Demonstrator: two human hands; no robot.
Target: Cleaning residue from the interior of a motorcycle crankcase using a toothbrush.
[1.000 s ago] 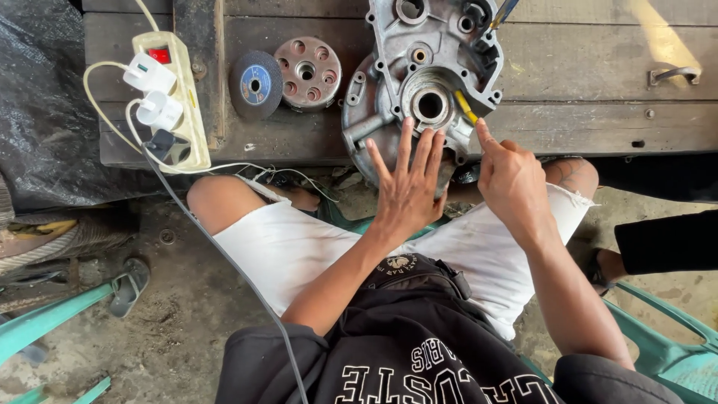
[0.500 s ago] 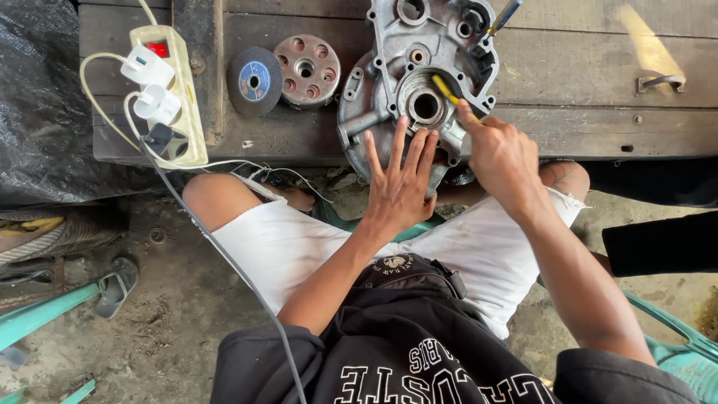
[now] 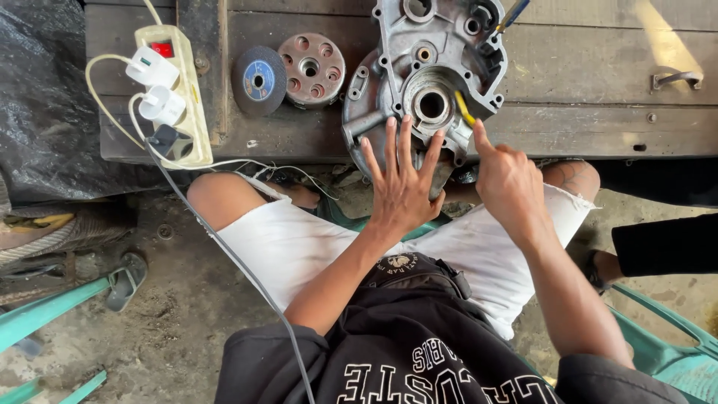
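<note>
Left hand (image 3: 402,183) flat, fingers spread on grey engine casing (image 3: 426,75); right hand (image 3: 508,179) pinching yellow tool (image 3: 464,108) at its bore, on wooden counter (image 3: 583,82).

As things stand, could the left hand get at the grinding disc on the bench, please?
Probably yes: the left hand lies flat on the engine casing, and the grinding disc sits in the open further left, nothing between them.

Wooden bench (image 3: 583,67), top of frame | upper left: power strip (image 3: 176,93) | centre-left: grinding disc (image 3: 259,80), holed rotor (image 3: 312,69) | centre: engine casing (image 3: 434,71)
</note>
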